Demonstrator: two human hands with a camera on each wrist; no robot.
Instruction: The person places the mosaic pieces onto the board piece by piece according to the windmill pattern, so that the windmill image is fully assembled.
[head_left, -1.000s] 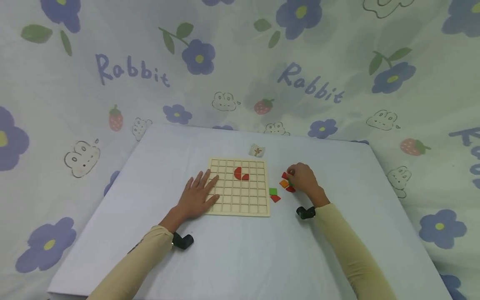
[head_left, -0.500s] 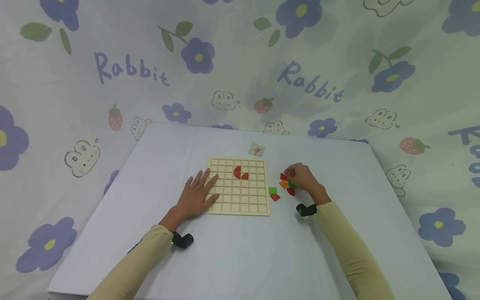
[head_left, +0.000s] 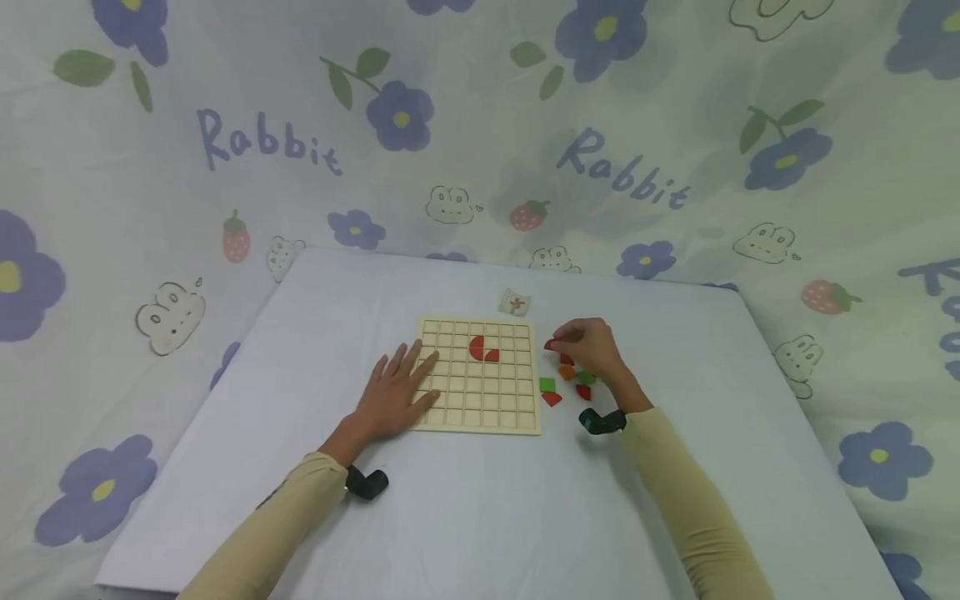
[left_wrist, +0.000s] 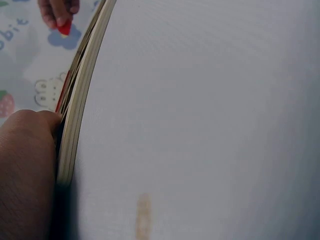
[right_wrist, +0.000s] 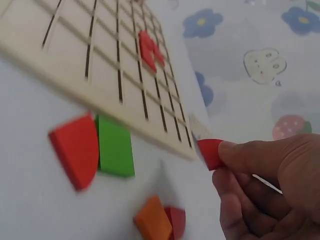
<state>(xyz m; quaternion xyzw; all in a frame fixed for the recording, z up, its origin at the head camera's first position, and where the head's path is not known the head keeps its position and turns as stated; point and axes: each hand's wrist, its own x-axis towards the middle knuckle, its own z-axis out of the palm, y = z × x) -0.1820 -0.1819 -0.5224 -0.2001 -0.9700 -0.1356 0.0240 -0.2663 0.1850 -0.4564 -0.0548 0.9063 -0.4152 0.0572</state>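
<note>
A pale wooden grid board (head_left: 480, 404) lies on the white table, with red rounded pieces (head_left: 477, 350) set together in its upper middle cells. My left hand (head_left: 393, 396) rests spread over the board's left edge, fingers straight. Between thumb and fingertips, my right hand (head_left: 596, 346) pinches a red quarter-circle piece (right_wrist: 210, 154), raised off the table just right of the board. Under and beside that hand lie an orange piece (head_left: 567, 372), a green piece (head_left: 585, 378) and a dark red piece (head_left: 583, 392).
Against the board's right edge lie a green square (head_left: 547, 385) and a red rounded piece (head_left: 552, 399). A small printed card (head_left: 514, 302) sits behind the board. Patterned cloth (head_left: 450, 167) hangs behind and at the sides of the table.
My right hand has picked the red quarter-circle piece from the pile and moved it left, toward the board. My left hand stays in place on the board.
</note>
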